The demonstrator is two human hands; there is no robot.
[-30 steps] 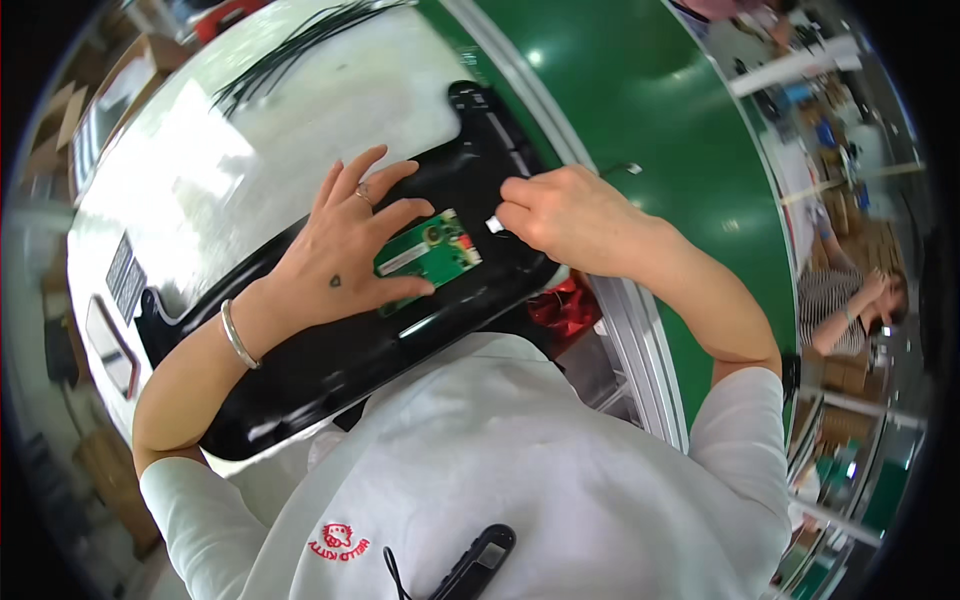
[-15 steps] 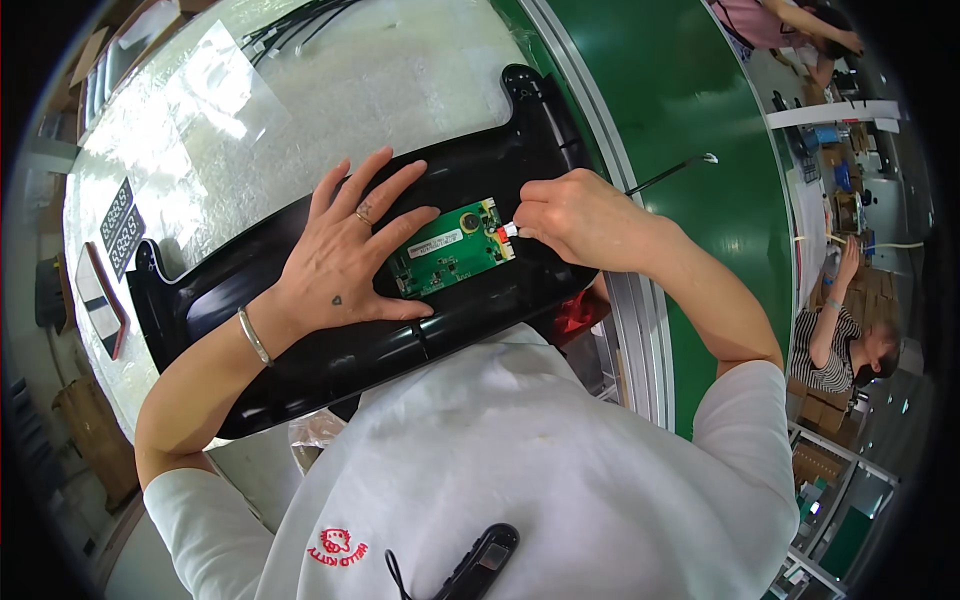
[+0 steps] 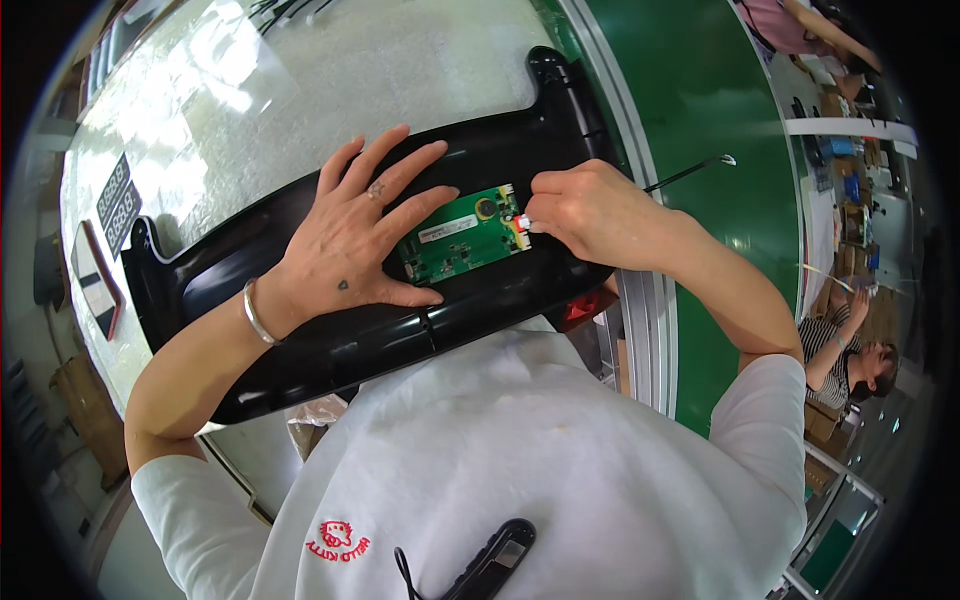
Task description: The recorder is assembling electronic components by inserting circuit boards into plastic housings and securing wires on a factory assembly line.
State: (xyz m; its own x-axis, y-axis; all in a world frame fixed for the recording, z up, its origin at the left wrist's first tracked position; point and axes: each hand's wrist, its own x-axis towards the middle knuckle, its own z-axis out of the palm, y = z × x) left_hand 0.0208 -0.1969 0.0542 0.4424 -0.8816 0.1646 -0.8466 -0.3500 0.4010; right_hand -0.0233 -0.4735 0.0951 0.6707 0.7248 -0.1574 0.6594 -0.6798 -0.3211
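Pressing flat with spread fingers, the left hand (image 3: pixel 355 245) steadies the black plastic housing (image 3: pixel 300 300) on the table (image 3: pixel 200 120); the right hand (image 3: pixel 585 210) pinches a small white plug (image 3: pixel 522 222) at the seated green circuit board (image 3: pixel 462 235); seemingly not fully connected yet.

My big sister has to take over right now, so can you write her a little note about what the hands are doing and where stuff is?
Left hand: flat, fingers spread on the black plastic housing, touching the left edge of the green circuit board.
Right hand: fingertips pinch a small white connector at the board's right edge.
Done: board lies in the housing on the white table.
Left: whether the connector is fully seated cannot be told; check it.
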